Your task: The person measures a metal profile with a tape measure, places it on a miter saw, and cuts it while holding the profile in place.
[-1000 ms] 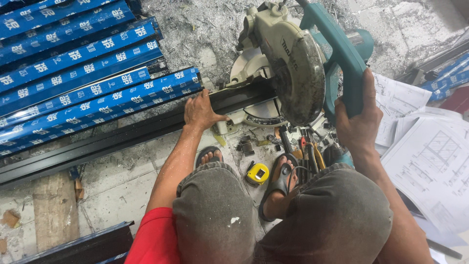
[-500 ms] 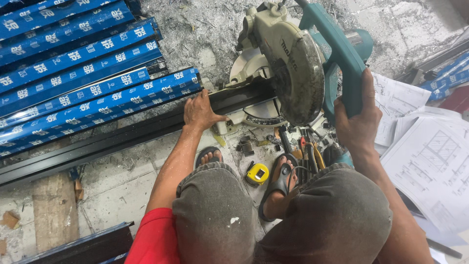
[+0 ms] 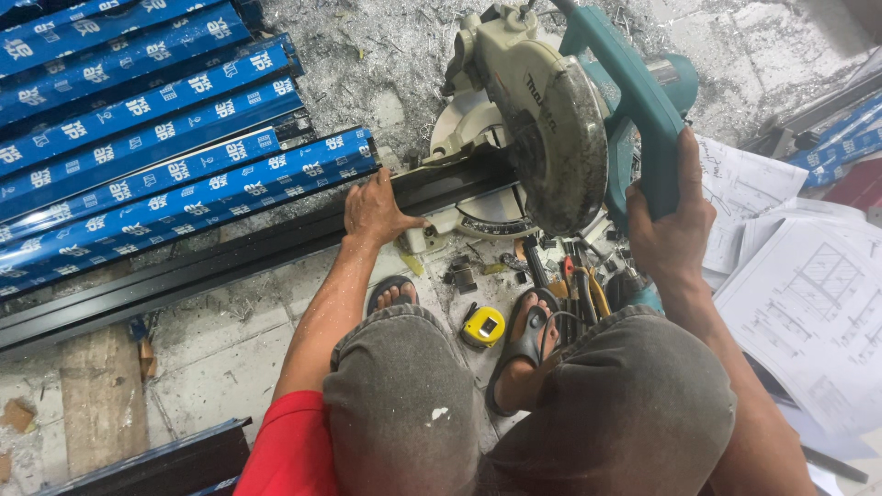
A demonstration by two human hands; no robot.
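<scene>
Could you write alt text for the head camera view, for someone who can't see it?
Seen from above, a squatting person grips the teal handle of a miter saw with the right hand while the left hand presses a long black metal profile against the saw's base. Blue-wrapped profiles lie on the left, paper drawings on the right, and a yellow tape measure sits between the sandalled feet.

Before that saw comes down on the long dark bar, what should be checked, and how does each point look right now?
1. Left hand presses the long black metal bar down: ok.
2. Left hand's fingers sit to the side of the cream round blade guard: ok, though near.
3. Right hand grips the teal saw handle: ok.
4. Bar seated flat against the saw's fence: cannot tell.
5. Sandalled feet among loose tools and the yellow tape measure: not ok.
6. Eye protection: cannot tell.
</scene>
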